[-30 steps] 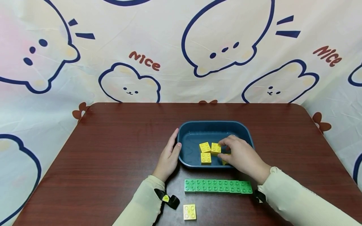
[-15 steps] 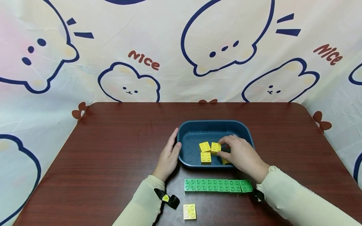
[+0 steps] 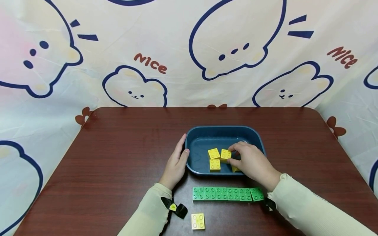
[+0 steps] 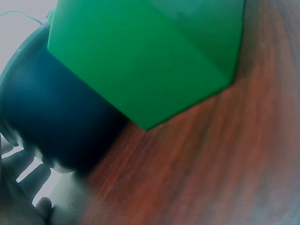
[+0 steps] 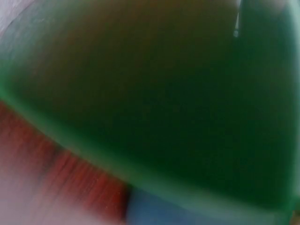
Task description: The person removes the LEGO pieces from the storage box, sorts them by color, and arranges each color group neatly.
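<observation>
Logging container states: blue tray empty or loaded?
Loaded, not full: the head view shows at least four yellow blocks inside the blue tray, one partly hidden by the right hand.

The head view is bright and even, with a soft shadow beside the tray. The nearest yellow brick looks washed out. The left wrist view glares whitish at upper left; the right one shows a green brick dim, strongly blurred.
</observation>
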A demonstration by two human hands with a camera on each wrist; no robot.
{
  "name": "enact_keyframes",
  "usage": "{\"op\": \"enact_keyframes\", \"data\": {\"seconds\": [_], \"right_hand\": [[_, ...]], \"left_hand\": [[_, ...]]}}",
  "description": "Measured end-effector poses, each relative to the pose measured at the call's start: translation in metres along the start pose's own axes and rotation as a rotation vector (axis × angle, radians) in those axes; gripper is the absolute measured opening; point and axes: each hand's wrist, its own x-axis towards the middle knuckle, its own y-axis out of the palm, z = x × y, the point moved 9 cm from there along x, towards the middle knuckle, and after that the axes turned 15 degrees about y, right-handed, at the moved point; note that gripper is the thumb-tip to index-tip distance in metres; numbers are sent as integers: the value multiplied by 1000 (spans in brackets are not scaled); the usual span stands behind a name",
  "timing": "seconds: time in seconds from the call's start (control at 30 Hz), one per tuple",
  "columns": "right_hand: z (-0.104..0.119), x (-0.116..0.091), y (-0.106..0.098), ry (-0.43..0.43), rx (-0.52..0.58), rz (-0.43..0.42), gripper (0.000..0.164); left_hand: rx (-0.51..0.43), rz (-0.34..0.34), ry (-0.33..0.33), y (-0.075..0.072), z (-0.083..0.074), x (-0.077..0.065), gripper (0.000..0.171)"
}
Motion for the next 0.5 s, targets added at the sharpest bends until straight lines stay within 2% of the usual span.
{"op": "enact_keyframes", "data": {"seconds": [0.5], "right_hand": [[3,-5,-10,-4,37,-13,33]], "left_hand": [[3,-2,10,0,0,0,50]]}}
